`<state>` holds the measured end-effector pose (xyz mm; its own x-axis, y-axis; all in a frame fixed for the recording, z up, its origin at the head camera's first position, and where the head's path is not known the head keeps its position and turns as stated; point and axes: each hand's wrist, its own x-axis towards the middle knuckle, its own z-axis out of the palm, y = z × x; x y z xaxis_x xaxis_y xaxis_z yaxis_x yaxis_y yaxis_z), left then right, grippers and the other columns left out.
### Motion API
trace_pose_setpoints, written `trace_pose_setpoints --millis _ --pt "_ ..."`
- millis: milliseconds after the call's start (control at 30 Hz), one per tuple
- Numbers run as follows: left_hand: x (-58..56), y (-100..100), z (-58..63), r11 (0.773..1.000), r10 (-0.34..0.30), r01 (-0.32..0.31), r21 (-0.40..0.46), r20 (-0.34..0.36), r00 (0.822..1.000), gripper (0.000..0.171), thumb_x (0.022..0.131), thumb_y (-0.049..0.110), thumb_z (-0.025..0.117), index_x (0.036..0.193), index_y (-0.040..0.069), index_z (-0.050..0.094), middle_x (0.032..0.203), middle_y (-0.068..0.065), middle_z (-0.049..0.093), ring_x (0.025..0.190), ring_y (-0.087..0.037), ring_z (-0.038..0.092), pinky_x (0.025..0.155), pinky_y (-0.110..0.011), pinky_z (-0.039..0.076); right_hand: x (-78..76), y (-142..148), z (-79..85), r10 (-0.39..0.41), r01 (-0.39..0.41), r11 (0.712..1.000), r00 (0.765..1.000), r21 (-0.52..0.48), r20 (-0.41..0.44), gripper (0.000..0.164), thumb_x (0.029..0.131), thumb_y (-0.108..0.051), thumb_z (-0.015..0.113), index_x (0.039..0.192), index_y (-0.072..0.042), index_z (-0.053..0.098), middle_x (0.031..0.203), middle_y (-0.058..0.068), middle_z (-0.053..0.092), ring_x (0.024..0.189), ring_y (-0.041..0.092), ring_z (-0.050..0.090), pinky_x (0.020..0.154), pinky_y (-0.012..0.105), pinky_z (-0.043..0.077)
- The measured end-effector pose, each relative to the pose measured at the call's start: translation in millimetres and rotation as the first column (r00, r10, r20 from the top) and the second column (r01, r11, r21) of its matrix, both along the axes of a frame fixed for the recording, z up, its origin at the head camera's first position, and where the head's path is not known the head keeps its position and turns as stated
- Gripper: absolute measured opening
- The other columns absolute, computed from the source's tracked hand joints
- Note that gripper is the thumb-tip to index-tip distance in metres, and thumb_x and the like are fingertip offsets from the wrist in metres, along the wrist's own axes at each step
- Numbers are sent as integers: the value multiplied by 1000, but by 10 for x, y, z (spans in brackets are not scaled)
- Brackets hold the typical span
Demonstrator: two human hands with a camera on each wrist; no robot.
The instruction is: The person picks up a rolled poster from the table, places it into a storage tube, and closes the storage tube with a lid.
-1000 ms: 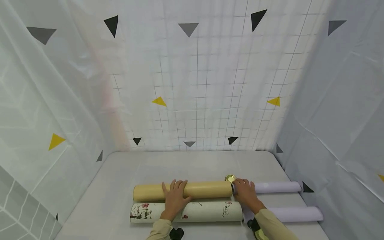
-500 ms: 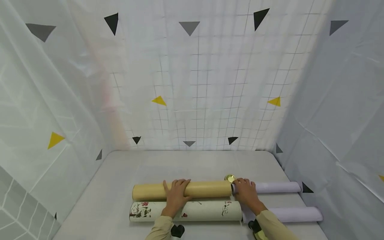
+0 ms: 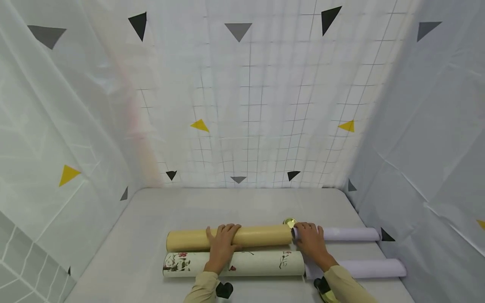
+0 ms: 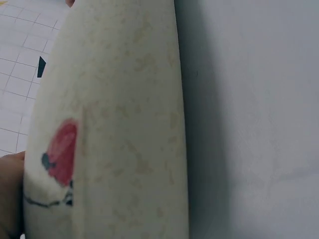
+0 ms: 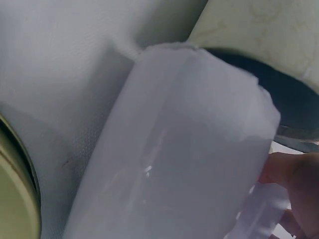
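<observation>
A yellow tube [image 3: 261,236] lies across the table, and my left hand [image 3: 222,246] grips it from above, fingers spread over its top. Nearer to me lies a cream tube with a floral print [image 3: 269,264], under my left wrist. My right hand [image 3: 312,244] holds the left end of the back roll of white paper [image 3: 348,234], right at the yellow tube's dark end. In the right wrist view, the front paper roll [image 5: 174,149] overlaps the floral tube's open end [image 5: 279,94]; my right fingers [image 5: 294,184] are behind it.
A round gold lid [image 3: 289,221] lies behind the yellow tube's right end. Another gold lid [image 3: 329,296] is near my right sleeve, partly hidden. White sheeting with dark and yellow triangles [image 3: 238,31] encloses the table [image 3: 125,252] at the back and sides.
My left hand has shifted slightly right along the yellow tube. My right hand stays at the end of the back paper roll. The head view has tilted slightly.
</observation>
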<state>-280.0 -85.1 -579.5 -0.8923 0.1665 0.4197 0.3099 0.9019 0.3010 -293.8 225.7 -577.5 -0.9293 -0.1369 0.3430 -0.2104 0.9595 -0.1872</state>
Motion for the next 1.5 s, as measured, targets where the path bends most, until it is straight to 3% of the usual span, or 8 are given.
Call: trace_pose_setpoints --millis 267,500,867,1167,1500 --pt "13 -8 -24 1000 8 -7 2 -84 996 69 71 33 90 135 22 66 133 -2 70 125 -31 61 109 -81 30 7 -53 68 17 -17 1000 1000 -11 -26 46 87 -11 78 129 -5 62 126 19 67 120 44 58 106 74 37" --pt "34 -9 -43 999 23 -26 -19 -141 990 70 69 36 90 134 24 66 131 -1 70 123 -29 62 108 -81 32 34 -93 46 39 -39 999 999 7 -21 54 85 -10 77 136 -4 62 129 17 67 122 43 58 108 71 40" --pt "26 -15 -101 998 41 -46 -43 -121 992 72 70 39 89 137 28 63 133 2 68 126 -27 60 110 -80 31 16 -110 10 59 -58 997 998 43 -20 60 82 -13 83 137 -4 61 127 16 67 120 40 60 106 68 42" --pt "5 -29 -73 996 51 -61 -62 -145 988 73 70 41 88 137 29 63 132 4 69 125 -26 60 110 -79 33 -34 -133 23 125 -129 989 991 -77 -57 83 78 -1 84 150 -4 44 128 17 68 123 42 61 110 68 41" --pt "22 -17 -63 997 52 -59 -44 -138 989 73 68 38 90 136 28 64 132 3 69 124 -27 61 110 -80 33 -39 -191 18 148 -150 979 989 -138 -24 88 76 10 79 153 1 37 123 19 70 123 44 59 110 64 44"
